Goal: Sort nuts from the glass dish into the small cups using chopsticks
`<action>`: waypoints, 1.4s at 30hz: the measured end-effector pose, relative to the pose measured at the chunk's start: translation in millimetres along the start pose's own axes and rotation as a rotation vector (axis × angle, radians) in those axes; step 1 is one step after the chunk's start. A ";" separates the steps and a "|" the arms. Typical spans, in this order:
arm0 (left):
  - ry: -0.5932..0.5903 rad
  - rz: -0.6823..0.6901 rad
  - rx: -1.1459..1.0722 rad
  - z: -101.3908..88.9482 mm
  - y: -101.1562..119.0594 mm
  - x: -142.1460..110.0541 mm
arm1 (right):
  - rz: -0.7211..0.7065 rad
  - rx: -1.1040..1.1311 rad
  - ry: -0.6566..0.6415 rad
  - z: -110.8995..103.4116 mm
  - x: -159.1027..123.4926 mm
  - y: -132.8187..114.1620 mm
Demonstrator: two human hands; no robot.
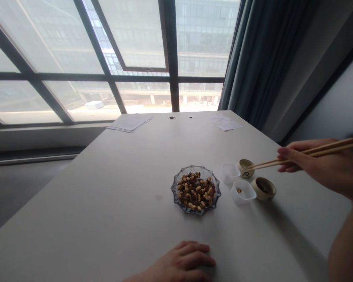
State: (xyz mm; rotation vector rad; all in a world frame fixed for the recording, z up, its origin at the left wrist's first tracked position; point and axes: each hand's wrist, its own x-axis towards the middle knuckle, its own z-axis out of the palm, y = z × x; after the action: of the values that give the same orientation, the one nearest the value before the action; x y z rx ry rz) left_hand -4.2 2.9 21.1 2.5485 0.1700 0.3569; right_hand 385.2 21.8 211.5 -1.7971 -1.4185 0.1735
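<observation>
My right hand (320, 160) is closed around a pair of wooden chopsticks (326, 149), at the right side. Their tips reach the small beige cup with a dark character on it (246, 172); whether they hold anything I cannot tell. A second beige cup (266, 192) stands nearer to me, its inside dark. Beside the cups are two clear plastic containers: the far one (230, 174) and the near one (242, 197), which has a small brown piece inside. My left hand (186, 261) rests on the table, fingers stretched out, in front of a glass bowl (175, 196) filled with peanuts and dark strips (197, 190).
The white table (114, 196) extends to the windows (141, 39). Sheets of paper lie at its far left (131, 122) and another paper (226, 123) at its far right. Two small round holes are near the far edge. A dark curtain (259, 55) hangs at the right.
</observation>
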 end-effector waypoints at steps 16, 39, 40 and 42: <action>0.017 0.004 0.044 7.4 -1.1 -1.5 | -0.216 0.255 -0.538 132.4 -28.0 -46.7; 0.019 0.037 0.091 6.9 -4.1 -2.0 | -0.186 0.238 -0.456 121.2 -26.0 -46.3; 0.019 0.040 0.093 6.9 -4.4 -2.1 | -0.196 0.249 -0.451 120.8 -26.1 -47.5; 0.018 0.040 0.096 6.9 -4.6 -2.3 | -0.246 0.268 -0.482 122.3 -26.9 -50.6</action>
State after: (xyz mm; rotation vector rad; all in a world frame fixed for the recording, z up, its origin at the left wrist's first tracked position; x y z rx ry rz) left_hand -4.6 2.8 12.5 2.6472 0.1463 0.3955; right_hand 269.3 62.3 155.3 -1.3987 -1.8371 0.6691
